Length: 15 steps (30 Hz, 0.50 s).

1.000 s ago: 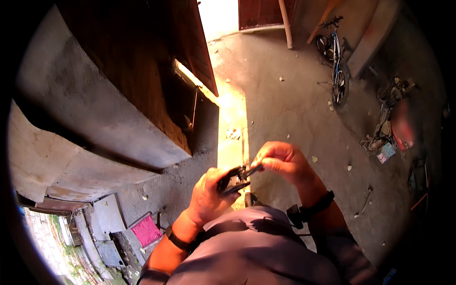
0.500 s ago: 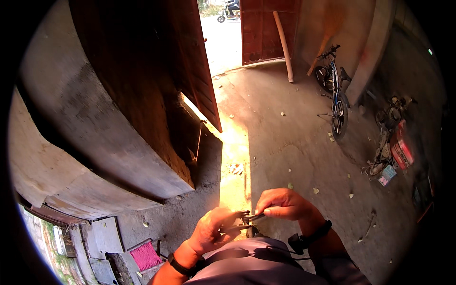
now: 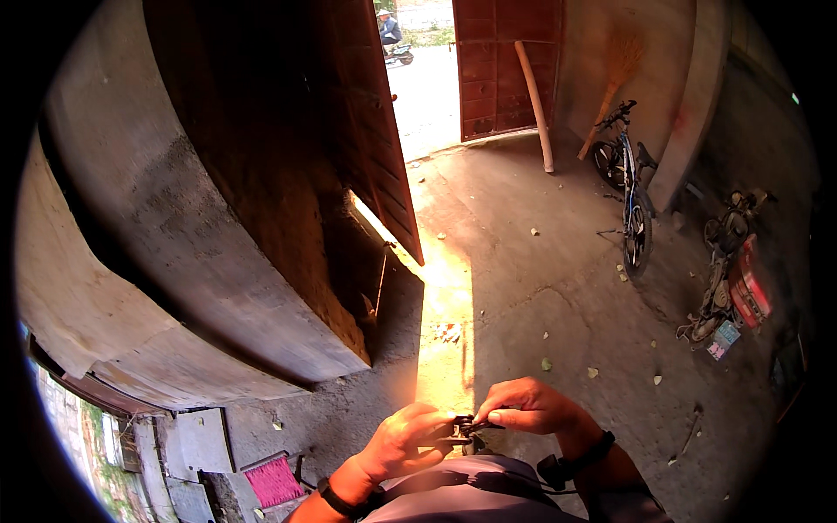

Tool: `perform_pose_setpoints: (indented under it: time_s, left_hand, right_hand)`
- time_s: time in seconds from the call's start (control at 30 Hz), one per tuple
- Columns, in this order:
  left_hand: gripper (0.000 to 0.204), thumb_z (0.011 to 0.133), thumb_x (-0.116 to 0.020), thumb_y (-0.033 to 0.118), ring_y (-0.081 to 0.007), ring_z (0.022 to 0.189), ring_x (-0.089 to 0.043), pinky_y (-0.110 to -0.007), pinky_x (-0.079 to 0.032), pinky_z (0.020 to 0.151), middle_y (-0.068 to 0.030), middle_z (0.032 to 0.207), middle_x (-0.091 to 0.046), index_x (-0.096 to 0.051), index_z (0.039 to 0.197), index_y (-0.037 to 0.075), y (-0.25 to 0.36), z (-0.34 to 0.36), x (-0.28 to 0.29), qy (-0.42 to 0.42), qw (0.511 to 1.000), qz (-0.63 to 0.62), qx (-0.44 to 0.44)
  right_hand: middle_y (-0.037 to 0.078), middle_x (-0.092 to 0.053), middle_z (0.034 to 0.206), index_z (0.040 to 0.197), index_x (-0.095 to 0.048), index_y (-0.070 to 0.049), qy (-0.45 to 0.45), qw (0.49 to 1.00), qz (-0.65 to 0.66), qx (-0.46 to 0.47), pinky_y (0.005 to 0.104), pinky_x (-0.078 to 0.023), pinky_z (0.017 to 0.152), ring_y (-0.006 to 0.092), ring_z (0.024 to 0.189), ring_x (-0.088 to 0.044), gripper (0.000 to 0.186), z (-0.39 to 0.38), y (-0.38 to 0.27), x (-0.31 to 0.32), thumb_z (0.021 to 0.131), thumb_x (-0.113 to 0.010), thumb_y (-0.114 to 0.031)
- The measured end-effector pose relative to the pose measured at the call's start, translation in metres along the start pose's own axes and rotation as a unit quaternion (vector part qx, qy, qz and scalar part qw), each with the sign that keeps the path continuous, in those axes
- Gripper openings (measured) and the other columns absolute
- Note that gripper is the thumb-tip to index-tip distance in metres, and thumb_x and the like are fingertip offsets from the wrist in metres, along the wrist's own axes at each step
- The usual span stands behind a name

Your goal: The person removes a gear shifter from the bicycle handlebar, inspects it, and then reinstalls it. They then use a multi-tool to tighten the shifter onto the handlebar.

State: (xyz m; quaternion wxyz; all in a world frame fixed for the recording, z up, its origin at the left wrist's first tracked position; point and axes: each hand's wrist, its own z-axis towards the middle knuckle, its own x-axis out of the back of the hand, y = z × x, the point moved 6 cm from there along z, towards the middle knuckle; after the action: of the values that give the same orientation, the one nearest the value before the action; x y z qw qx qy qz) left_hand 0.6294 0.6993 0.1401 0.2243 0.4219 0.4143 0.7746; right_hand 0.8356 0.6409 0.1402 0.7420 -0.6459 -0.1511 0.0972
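Observation:
A small dark metal object [image 3: 461,425] with thin arms is held in front of my body; its exact kind is too small to make out. My left hand [image 3: 408,442] grips it from the left, with thumb and fingers closed around it. From the right, my right hand [image 3: 526,405] pinches a thin dark part of the same object between thumb and forefinger. Both hands are close together, fingertips almost meeting, above the sunlit strip of floor. Each wrist wears a black band.
Beyond stands a red metal door [image 3: 507,78], partly open, with a wooden pole [image 3: 534,105] leaning on it. A broom [image 3: 610,87], a bicycle [image 3: 629,192] and a red box [image 3: 748,283] are at the right. A pink woven seat [image 3: 273,482] sits lower left.
The view has shifted, so the room and my hands appear lower and further right. My hands stay on the object. Outside, a rider on a scooter has moved left across the door gap.

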Motion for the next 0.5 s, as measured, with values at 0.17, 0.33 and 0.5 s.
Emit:
perform_pose_setpoints:
  time_s: [0.17, 0.33, 0.5]
  left_hand:
    - [0.06, 0.075, -0.081, 0.004, -0.0327, 0.089, -0.066, -0.039, -0.056, 0.077, -0.0134, 0.103, -0.064, -0.064, 0.132, 0.014, 0.008, 0.004, 0.0, 0.002, 0.999, 0.032, 0.013]
    - [0.054, 0.075, -0.077, 0.001, -0.0266, 0.089, -0.065, -0.034, -0.055, 0.078, -0.0137, 0.106, -0.062, -0.067, 0.127, 0.008, -0.005, 0.008, 0.0, 0.03, 0.997, 0.064, -0.014]
    - [0.058, 0.069, -0.081, 0.005, -0.0312, 0.087, -0.068, -0.039, -0.058, 0.076, -0.0124, 0.103, -0.064, -0.067, 0.124, 0.014, -0.01, 0.008, 0.001, 0.077, 0.996, 0.046, 0.026]
  right_hand:
    - [0.005, -0.069, 0.084, 0.098, -0.073, 0.002, 0.052, 0.998, 0.018, -0.022, 0.0273, -0.048, 0.07, 0.0109, 0.078, -0.062, 0.011, 0.01, 0.015, -0.006, 0.097, -0.066, -0.006]
    - [0.003, -0.066, 0.081, 0.091, -0.072, 0.003, 0.107, 0.989, 0.078, -0.071, 0.0257, -0.048, 0.068, 0.0092, 0.075, -0.06, 0.016, 0.011, 0.024, -0.007, 0.099, -0.064, -0.008]
    - [0.007, -0.065, 0.085, 0.092, -0.072, 0.005, 0.121, 0.977, 0.167, -0.056, 0.0282, -0.05, 0.074, 0.0135, 0.078, -0.061, 0.024, 0.017, 0.035, -0.003, 0.101, -0.058, -0.013]
